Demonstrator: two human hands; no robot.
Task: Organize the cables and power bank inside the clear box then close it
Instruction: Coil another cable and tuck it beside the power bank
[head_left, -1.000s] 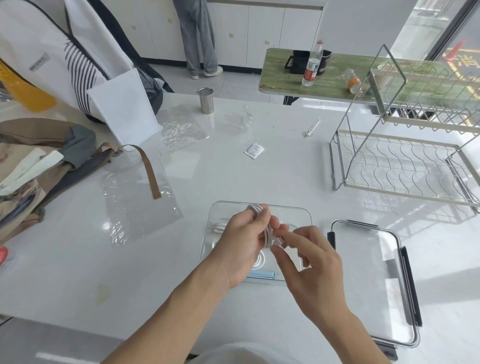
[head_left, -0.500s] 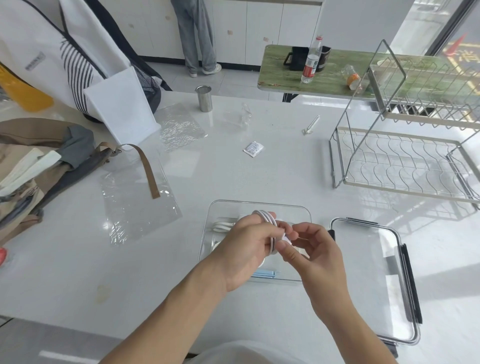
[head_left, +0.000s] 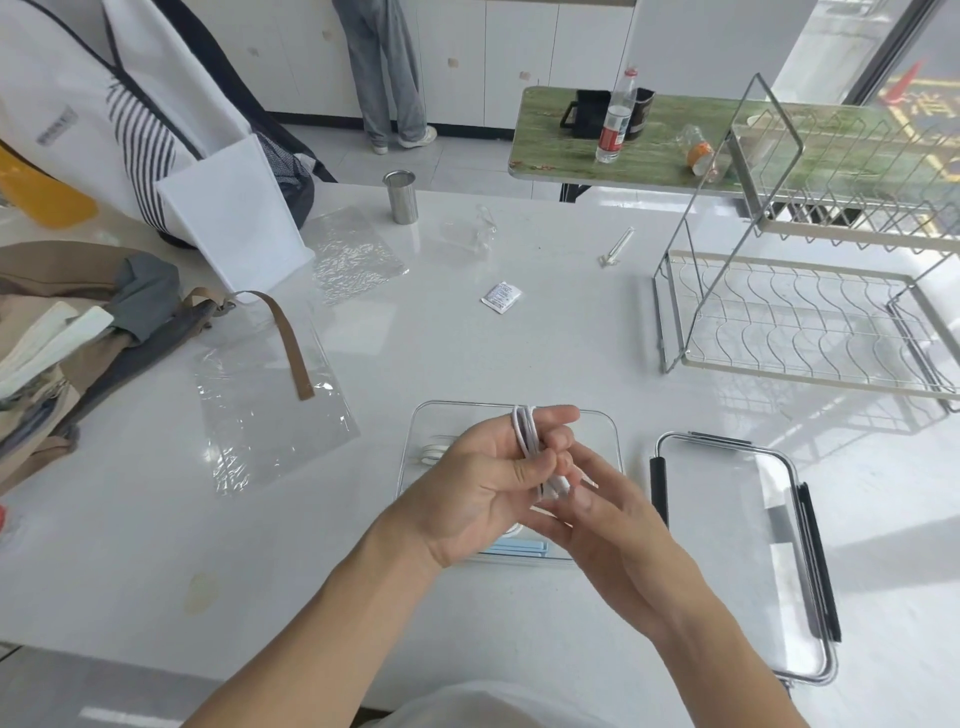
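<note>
The clear box (head_left: 605, 415) sits open on the white table in front of me. Above it my left hand (head_left: 483, 483) holds a coiled white cable (head_left: 525, 431), its loops wrapped around my fingers. My right hand (head_left: 608, 519) pinches the cable's loose end near the plug, just below the coil. Another white cable (head_left: 431, 451) lies inside the box at its left side, and a light blue flat item (head_left: 519, 546) shows at the box's near edge. The clear lid (head_left: 737, 551) with black latches lies flat to the right of the box. My hands hide most of the box's contents.
A wire dish rack (head_left: 810, 322) stands at the right. Bags (head_left: 88, 312) and a brown strap fill the left side, with clear plastic sheets (head_left: 265, 410) beside them. A steel cup (head_left: 400, 196) and a small white sachet (head_left: 501, 297) lie farther back. A person stands by the far cabinets.
My left hand has turned palm-up and its fingers have spread, showing the cable loops around them. My right hand has slid lower along the cable toward its end.
</note>
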